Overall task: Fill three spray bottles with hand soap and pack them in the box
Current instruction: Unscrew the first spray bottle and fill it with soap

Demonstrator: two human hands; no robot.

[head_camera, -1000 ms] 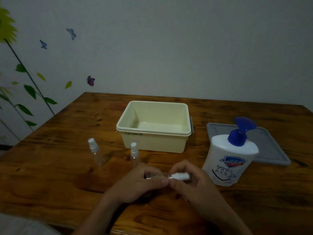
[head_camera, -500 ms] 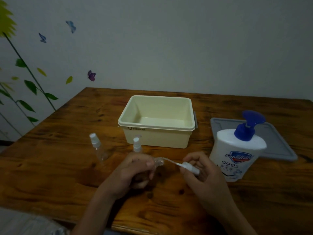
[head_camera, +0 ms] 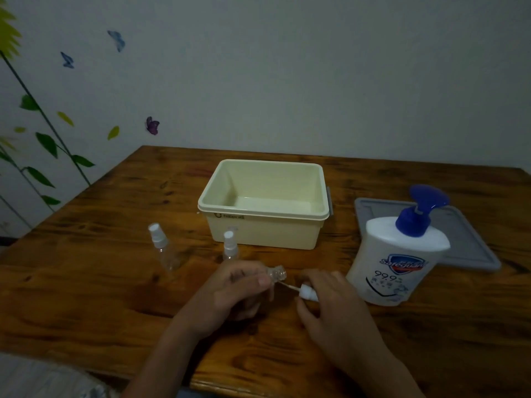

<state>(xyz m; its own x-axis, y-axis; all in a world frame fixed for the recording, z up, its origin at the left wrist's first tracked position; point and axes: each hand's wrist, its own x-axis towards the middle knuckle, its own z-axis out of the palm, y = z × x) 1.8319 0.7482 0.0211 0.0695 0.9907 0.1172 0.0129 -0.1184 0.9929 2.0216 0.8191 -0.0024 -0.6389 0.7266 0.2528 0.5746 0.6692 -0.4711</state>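
Currently left hand (head_camera: 235, 291) grips opened spray bottle (head_camera: 276, 273); right hand (head_camera: 330, 297) pinches its sprayer head (head_camera: 308, 293); apparently nothing filled; box (head_camera: 264, 205) unpacked.

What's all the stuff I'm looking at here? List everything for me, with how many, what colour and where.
open spray bottle: 1, clear, held in the left hand, top off
spray top: 1, white with a thin tube, pinched in the right hand, just right of the open bottle
capped spray bottles: 2, clear with white tops, standing left of and in front of the box
box: 1, cream, middle of the table, nothing visible inside
soap dispenser: 1, white with blue pump, right of the hands
lid: 1, grey, flat behind the dispenser
table: 1, brown wood
wall stickers: butterflies and leaves, on the left wall
left hand: 1, grips the bottle
right hand: 1, holds the top
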